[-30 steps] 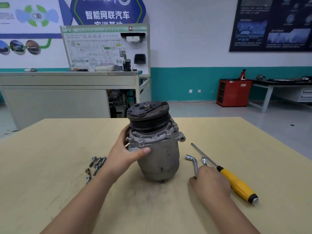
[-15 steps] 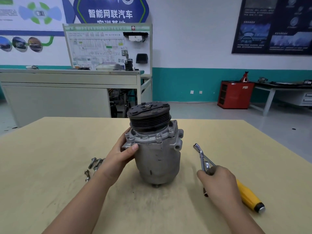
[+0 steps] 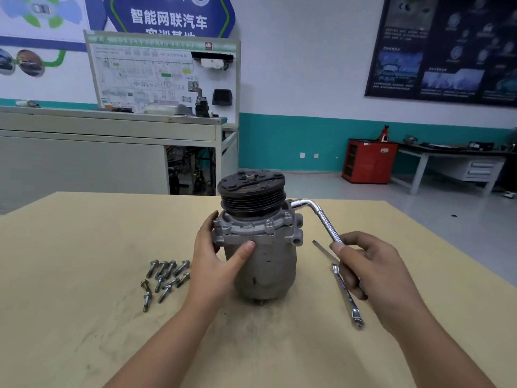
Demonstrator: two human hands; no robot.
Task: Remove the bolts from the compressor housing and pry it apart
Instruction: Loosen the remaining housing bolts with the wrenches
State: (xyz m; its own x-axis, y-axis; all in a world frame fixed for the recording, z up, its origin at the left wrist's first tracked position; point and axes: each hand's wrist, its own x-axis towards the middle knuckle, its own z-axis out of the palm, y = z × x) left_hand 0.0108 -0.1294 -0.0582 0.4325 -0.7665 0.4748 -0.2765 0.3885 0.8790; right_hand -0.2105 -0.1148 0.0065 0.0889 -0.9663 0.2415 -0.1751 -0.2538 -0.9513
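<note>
Compressor housing [image 3: 263, 264] is standing upright on the table [image 3: 84, 317], with its pulley [image 3: 251, 194] on top. Nearest, to the housing's right, a spare wrench [image 3: 345, 295] is lying flat. The right grip [image 3: 372, 273] is holding an L-shaped socket wrench [image 3: 321, 217], whose bent head is sitting by the housing's upper right flange. The left grip [image 3: 215, 264] is clasping the housing's left flank, its thumb pressing the front. Loose bolts [image 3: 165, 278] are lying to the housing's left.

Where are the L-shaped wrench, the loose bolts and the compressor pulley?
L-shaped wrench [image 3: 326, 222]: head view, mid-shaft below the bend.
loose bolts [image 3: 170, 268]: head view, on one bolt's shank in the cluster.
compressor pulley [image 3: 251, 201]: head view, on its grooved black rim.
</note>
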